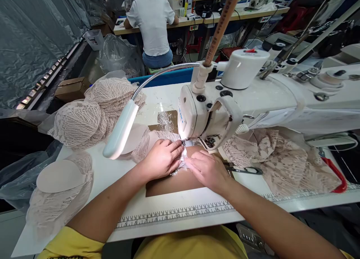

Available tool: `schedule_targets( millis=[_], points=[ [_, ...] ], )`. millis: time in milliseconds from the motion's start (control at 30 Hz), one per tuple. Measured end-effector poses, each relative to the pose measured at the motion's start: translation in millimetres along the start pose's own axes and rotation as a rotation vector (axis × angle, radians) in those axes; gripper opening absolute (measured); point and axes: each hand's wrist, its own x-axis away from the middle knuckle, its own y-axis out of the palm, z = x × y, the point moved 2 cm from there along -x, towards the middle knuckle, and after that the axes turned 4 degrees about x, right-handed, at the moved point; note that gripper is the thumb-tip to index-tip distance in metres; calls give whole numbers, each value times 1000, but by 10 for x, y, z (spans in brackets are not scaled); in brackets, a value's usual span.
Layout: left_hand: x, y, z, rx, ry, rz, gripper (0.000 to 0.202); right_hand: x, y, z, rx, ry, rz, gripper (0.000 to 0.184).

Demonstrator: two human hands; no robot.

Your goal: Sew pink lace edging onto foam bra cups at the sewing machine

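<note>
Pale lace fabric (182, 162) lies under the needle end of a white sewing machine (194, 107). My left hand (161, 158) presses on its left side, fingers together and bent, with the fingertips close to the presser foot. From the right, my right hand (209, 169) pinches the fabric's near edge between thumb and fingers. The needle itself is hidden behind my fingers and the machine head. Beyond my left wrist lies a lace piece with a smooth round cup (135, 139). Black-handled scissors (249, 170) lie just right of my right hand.
A lit gooseneck lamp (120, 129) hangs left of the machine. Lace cups are stacked (77, 122) at far left, with a loose cup (60, 176) nearer. Right are heaped lace (295, 169) and a red-handled tool (336, 172). A person (153, 22) sits ahead.
</note>
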Motion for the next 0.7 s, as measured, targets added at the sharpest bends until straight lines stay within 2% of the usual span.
schedule_targets(
  millis=[267,467,700],
  points=[
    [22,35,21,22,66,72,38,4,8,10,11,2,-26,25],
    [-17,29,-51,28,61,87,39,-39,34,20,70,40,-81,28],
    [-15,42,-82,-56,71,88,37,-53,23,11,93,-9,-46,34]
  ],
)
